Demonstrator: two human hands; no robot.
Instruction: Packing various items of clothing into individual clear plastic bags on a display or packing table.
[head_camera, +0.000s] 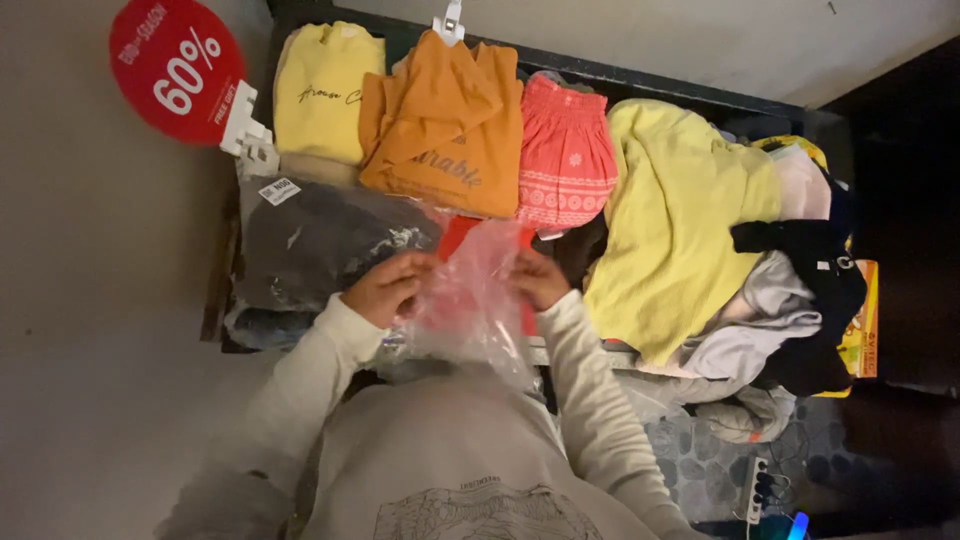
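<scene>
Both hands, left hand (385, 288), right hand (538, 278), pinching clear plastic bag (470, 300) edges, clothes crowding table

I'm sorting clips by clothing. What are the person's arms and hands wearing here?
Both arms are in long, pale cream sleeves with ribbed cuffs at the wrists. The left hand and right hand are bare: no gloves, and no rings or watch that I can see.
</scene>
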